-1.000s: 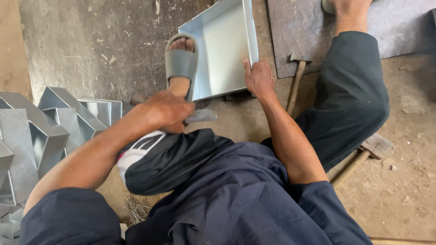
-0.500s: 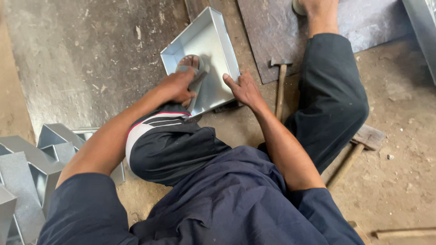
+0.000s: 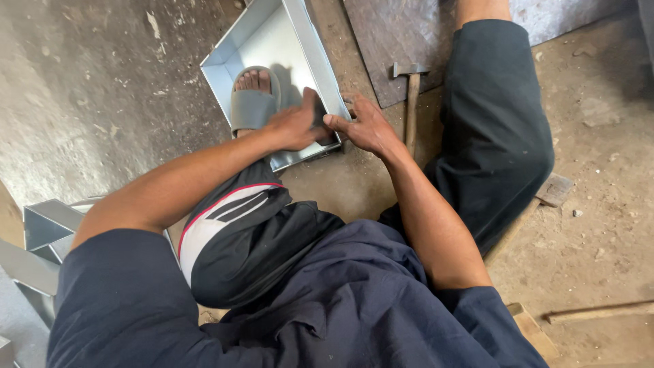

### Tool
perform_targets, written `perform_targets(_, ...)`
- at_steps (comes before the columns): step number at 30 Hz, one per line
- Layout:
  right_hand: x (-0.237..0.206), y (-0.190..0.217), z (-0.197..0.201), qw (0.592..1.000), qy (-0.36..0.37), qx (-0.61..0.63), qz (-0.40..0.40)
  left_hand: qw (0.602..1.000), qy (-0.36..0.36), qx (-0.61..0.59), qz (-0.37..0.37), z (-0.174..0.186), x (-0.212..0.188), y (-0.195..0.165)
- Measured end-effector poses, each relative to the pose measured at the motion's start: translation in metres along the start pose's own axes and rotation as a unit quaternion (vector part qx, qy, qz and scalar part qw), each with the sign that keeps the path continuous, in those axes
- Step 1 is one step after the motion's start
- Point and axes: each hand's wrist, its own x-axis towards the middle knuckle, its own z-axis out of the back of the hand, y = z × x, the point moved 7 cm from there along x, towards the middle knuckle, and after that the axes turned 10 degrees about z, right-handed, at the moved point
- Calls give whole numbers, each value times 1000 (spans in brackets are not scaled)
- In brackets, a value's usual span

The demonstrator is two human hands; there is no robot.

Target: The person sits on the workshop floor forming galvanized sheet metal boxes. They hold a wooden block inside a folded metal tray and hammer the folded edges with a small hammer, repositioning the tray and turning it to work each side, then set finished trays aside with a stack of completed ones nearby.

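A shiny sheet-metal tray (image 3: 269, 31) with raised sides lies on the ground in front of me. My foot in a grey sandal (image 3: 251, 108) stands inside it. My left hand (image 3: 294, 126) grips the tray's near right corner from the inside, thumb raised. Just to its right, my right hand (image 3: 368, 126) has its fingers curled on the tray's right rim at the same corner. The two hands almost touch. Something dark sits between them, but I cannot make out what it is.
A hammer (image 3: 411, 95) with a wooden handle lies right of the tray, head on a dark metal plate (image 3: 402, 34). Folded sheet-metal trays (image 3: 41, 228) are stacked at the left. A wooden block (image 3: 555, 189) and a stick (image 3: 599, 312) lie at the right.
My left hand has moved from near my knee up to the tray's corner. My right hand has slid down the rim to meet it there.
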Motion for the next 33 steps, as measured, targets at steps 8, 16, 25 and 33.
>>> perform_targets(8,2,-9,5,997,-12,-73,31,999,12,-38,-9,1,-4,9)
perform_targets(16,2,-35,26,998,-57,-4,18,997,14,-68,-36,-21,20,8)
perform_targets(25,-27,-81,77,830,-166,-530,-60,988,8,-139,-74,-33,27,14)
perform_targets(33,-110,-65,65,944,-132,-22,-301,984,-11,-151,-97,-36,29,15)
